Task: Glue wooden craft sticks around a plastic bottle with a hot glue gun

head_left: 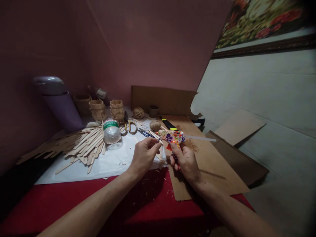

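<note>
My right hand (184,161) is wrapped round the handle of a floral-patterned glue gun (170,136), whose nozzle points left. A translucent glue stick (201,138) sticks out of its back end. Just left of the gun, my left hand (145,154) is closed in a pinch near the nozzle; what its fingertips hold is too small to name. Behind the hands lie a yellow and black cutter (169,124), a small twine ball (155,125) and blue-handled scissors (146,133).
Many wooden sticks (89,144) fan out at the left beside a clear bottle (112,131). Ribbed wooden cups (97,110), a purple flask (63,110) and gold-handled scissors (132,126) stand or lie behind. Cardboard (214,171) covers the right side.
</note>
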`<state>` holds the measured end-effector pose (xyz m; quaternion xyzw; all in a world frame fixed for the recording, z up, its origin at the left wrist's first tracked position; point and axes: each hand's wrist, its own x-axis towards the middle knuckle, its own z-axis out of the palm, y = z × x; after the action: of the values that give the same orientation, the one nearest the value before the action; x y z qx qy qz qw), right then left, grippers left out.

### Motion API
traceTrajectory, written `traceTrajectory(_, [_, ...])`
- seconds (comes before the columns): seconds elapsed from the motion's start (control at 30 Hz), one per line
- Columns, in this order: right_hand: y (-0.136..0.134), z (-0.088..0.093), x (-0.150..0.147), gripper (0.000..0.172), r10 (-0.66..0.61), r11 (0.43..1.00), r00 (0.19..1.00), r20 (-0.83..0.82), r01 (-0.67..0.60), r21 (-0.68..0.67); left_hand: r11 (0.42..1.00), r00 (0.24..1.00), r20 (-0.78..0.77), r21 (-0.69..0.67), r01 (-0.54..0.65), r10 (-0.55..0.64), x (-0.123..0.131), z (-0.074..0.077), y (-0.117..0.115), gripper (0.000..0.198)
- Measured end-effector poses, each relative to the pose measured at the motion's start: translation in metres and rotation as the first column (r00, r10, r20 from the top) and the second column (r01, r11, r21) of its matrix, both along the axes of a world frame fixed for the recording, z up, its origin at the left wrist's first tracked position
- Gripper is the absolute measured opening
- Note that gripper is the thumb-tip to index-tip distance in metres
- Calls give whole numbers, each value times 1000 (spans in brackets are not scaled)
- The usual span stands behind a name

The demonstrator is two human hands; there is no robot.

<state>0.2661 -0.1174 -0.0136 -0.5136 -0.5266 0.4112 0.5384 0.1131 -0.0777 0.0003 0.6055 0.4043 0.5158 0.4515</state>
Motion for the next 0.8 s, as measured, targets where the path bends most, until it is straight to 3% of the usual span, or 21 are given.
traceTrajectory(0.1, [-2,-1,0,44,10,1000,999,33,-11,16,990,987,-133,119,-76,91,-2,-1,0,24])
traceTrajectory(0.23, [-5,-1,-3,42,4,999,995,97,-9,51,929,919,-288,330,-170,271,-3,-3,-2,18])
traceTrajectory(0.43, [-5,0,-4,42,-9,999,997,82,5,54,920,829,-457,359,-159,322,1,-3,-7,13])
traceTrajectory(0.57, [-3,1,-2,45,0,1000,1000,20,-1,11,940,908,-345,316,-127,239,-1,-2,-5,10])
traceTrajectory(0.67, [-1,3,0,48,17,999,999,-42,-18,-30,992,985,-162,122,-38,57,-1,0,-3,9])
traceTrajectory(0.8, [1,5,1,49,24,999,996,-83,-27,-40,984,985,113,-111,140,-127,0,9,-5,15])
